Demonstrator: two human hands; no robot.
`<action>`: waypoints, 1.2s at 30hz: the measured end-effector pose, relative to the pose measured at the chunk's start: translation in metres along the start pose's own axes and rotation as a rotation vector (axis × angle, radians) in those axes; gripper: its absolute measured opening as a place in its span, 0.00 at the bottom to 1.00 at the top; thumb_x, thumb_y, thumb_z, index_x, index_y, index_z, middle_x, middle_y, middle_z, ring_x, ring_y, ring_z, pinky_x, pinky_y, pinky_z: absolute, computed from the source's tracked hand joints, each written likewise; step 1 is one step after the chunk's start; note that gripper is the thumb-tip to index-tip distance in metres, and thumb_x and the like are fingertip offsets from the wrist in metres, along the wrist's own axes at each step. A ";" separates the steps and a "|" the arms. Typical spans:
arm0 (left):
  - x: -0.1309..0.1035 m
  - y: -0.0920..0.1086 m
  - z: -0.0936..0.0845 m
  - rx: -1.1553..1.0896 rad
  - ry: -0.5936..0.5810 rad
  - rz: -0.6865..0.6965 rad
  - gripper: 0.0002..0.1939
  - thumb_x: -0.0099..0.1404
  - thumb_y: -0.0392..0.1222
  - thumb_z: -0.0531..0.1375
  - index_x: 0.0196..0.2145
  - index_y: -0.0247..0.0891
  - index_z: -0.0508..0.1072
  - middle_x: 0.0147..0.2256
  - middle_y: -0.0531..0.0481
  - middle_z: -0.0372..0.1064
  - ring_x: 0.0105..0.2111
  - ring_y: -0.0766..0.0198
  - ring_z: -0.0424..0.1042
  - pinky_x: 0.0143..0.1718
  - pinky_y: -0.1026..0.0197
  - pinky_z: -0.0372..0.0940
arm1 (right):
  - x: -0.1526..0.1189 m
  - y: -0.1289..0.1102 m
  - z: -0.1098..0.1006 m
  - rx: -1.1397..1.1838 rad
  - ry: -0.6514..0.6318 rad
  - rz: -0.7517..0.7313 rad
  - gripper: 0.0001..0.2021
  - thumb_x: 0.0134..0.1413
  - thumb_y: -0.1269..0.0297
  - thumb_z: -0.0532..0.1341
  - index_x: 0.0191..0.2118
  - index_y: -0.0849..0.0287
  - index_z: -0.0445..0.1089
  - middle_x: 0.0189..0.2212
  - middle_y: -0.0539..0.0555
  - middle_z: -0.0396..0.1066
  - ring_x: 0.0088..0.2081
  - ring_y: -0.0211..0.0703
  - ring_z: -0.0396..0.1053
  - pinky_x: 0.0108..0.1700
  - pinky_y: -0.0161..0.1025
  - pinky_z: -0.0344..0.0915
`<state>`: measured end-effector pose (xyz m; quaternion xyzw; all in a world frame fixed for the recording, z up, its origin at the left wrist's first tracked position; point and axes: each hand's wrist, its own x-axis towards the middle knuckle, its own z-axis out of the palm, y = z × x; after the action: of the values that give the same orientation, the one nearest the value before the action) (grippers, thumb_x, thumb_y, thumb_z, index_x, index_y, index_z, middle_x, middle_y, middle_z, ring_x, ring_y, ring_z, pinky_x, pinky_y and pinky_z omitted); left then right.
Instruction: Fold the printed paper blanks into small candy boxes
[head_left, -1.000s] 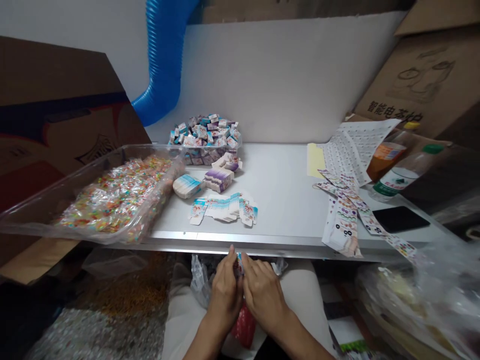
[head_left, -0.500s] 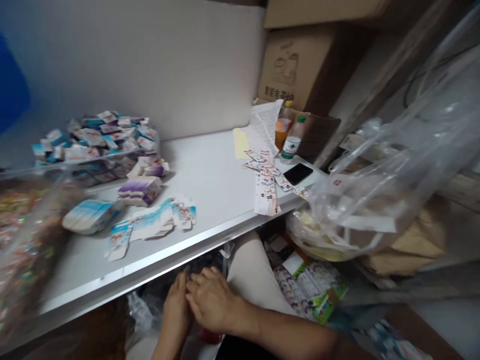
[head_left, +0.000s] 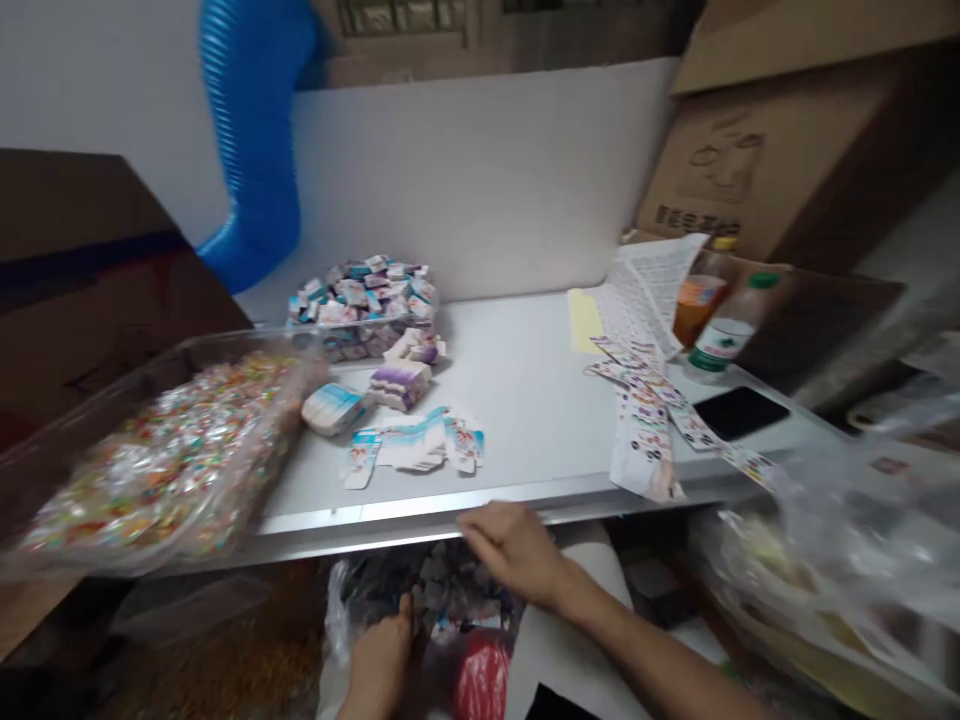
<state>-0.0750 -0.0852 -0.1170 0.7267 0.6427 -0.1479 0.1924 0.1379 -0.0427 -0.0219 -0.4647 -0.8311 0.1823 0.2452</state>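
My right hand (head_left: 514, 550) is at the table's front edge, its fingers curled in; whatever may be inside them is hidden. Lower down, my left hand (head_left: 382, 650) is at a clear plastic bag (head_left: 337, 610) below the table, with one finger visible and the others out of sight. Small printed pieces and a red plastic-wrapped bundle (head_left: 482, 675) lie in the bag between the hands. On the table above are flat blue-and-white small cartons (head_left: 420, 440), a purple-and-white stack of cartons (head_left: 400, 385) and a blue-and-white stack (head_left: 332, 408).
A clear bin of wrapped colourful sweets (head_left: 172, 450) stands at left. Behind the stacks is a tub of small folded boxes (head_left: 367, 300). Printed strips (head_left: 645, 420), a phone (head_left: 741, 412) and two bottles (head_left: 724, 335) are at right, with plastic bags (head_left: 847, 560) beside the table.
My hands, together below the table edge before, are now apart. The right one has risen to the edge, the left is lower. The view has swung left, bringing in the sweets bin and blue hose.
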 end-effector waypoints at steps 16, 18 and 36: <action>-0.015 0.001 0.017 -0.528 0.378 0.035 0.17 0.63 0.42 0.47 0.47 0.40 0.68 0.37 0.46 0.76 0.36 0.57 0.75 0.36 0.63 0.67 | 0.148 -0.051 0.092 -0.393 -0.204 -0.349 0.28 0.55 0.53 0.57 0.51 0.76 0.64 0.51 0.74 0.65 0.53 0.59 0.59 0.55 0.53 0.48; -0.018 -0.016 0.020 -0.657 0.534 0.015 0.17 0.66 0.44 0.45 0.46 0.40 0.68 0.36 0.46 0.76 0.34 0.59 0.75 0.34 0.64 0.67 | 0.135 -0.048 0.090 -0.378 -0.198 -0.383 0.16 0.57 0.63 0.56 0.45 0.71 0.68 0.45 0.68 0.70 0.47 0.53 0.64 0.51 0.48 0.53; 0.076 -0.048 -0.136 -0.173 0.769 -0.161 0.14 0.58 0.40 0.55 0.42 0.35 0.69 0.37 0.41 0.72 0.41 0.50 0.67 0.40 0.54 0.59 | 0.088 -0.019 0.045 0.070 -0.026 -0.124 0.12 0.61 0.67 0.51 0.41 0.57 0.72 0.36 0.53 0.75 0.38 0.42 0.70 0.41 0.37 0.61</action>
<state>-0.1173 0.0502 -0.0361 0.6573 0.7329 0.1750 -0.0140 0.0593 0.0205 -0.0271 -0.4010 -0.8545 0.2019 0.2612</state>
